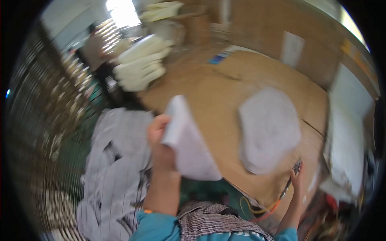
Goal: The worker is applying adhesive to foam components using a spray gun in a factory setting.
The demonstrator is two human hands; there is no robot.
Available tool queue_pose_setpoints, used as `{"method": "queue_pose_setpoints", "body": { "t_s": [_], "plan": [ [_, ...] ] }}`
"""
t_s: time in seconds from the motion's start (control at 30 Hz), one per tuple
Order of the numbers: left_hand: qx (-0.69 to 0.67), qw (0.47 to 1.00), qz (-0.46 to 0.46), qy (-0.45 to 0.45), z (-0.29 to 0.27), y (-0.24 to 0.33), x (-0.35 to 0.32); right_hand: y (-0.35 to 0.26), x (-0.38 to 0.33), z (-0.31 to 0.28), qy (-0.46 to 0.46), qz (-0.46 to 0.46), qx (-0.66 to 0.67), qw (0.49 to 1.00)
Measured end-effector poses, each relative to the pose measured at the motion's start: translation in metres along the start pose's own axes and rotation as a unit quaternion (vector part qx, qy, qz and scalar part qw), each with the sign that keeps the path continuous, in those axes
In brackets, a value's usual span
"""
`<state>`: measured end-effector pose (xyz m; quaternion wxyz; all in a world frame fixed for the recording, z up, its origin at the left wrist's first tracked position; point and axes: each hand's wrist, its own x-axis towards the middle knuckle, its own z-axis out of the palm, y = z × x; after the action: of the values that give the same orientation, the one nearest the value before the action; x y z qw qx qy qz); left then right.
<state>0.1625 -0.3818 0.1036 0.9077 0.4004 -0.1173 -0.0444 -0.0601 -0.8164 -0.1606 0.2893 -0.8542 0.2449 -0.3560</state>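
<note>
My left hand (pixel 161 134) is raised over the near left edge of the cardboard-covered table (pixel 217 116), closed on a pale grey-white sheet (pixel 189 148). That piece hangs down to the right, bent over near the fingers; whether it is cloth or foam I cannot tell. Lower at the right, my right hand (pixel 298 179) is wrapped round a dark hose-fed hand tool (pixel 296 165) with a metallic head, blurred by motion. An orange hose (pixel 276 206) runs near it. Beyond that tool lies a stack of rounded grey-white pieces (pixel 269 128).
Left of the table lies a large pile of grey sheets (pixel 116 168) with dark gaps. Pale cushion-like pieces (pixel 140 64) are stacked beyond, near another person (pixel 94 52). Cardboard panels (pixel 257 32) wall the far side. A white wrapped slab (pixel 348 136) leans at the right.
</note>
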Motion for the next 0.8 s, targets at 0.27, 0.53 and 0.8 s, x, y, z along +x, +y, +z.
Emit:
{"method": "queue_pose_setpoints", "body": {
  "t_s": [0.27,0.53,0.8],
  "plan": [
    [-0.236,0.965,-0.047,0.105,0.006,0.056,-0.016,-0.233,-0.091,0.169,-0.481,0.497,0.6,0.402],
    [-0.162,0.947,0.093,0.26,-0.105,0.127,-0.035,-0.298,0.007,0.242,-0.462,0.351,0.662,0.475],
    [-0.19,0.904,0.156,0.349,-0.336,0.209,-0.007,-0.469,0.063,0.394,-0.482,0.299,0.595,0.57]
  ]
}}
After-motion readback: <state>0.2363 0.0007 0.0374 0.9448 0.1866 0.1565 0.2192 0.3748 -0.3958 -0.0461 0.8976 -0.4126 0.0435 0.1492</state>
